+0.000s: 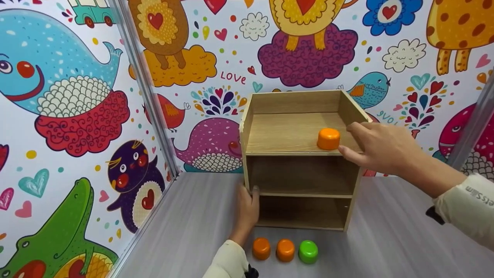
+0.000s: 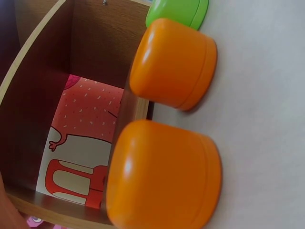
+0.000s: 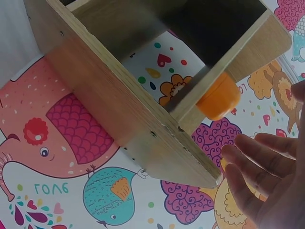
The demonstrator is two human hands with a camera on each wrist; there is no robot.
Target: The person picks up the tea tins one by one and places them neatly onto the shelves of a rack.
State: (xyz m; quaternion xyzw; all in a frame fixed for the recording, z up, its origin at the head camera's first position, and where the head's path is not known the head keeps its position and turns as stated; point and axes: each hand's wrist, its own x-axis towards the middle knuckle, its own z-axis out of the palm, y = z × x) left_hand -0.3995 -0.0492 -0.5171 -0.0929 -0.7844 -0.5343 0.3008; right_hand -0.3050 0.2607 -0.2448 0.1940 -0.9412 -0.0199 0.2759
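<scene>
A small wooden shelf unit [image 1: 301, 153] stands on the table, with an open top tray and two compartments below. My left hand [image 1: 247, 208] grips its left side panel low down, thumb at the front edge; its other fingers are mostly hidden. On the top tray, near the front right, sits a short, rounded orange plastic cylinder [image 1: 329, 139]. Beside it is my right hand [image 1: 380, 146], over the right panel, holding nothing. The right wrist view shows its fingers [image 3: 257, 164] extended, apart from the orange cylinder [image 3: 220, 98].
Two more orange cylinders [image 1: 261, 248] [image 1: 285, 250] and a green one [image 1: 308, 251] stand in a row on the grey table [image 1: 405, 239] before the shelf. Patterned walls [image 1: 216, 50] with metal corner strips [image 1: 148, 88] rise behind and at the left.
</scene>
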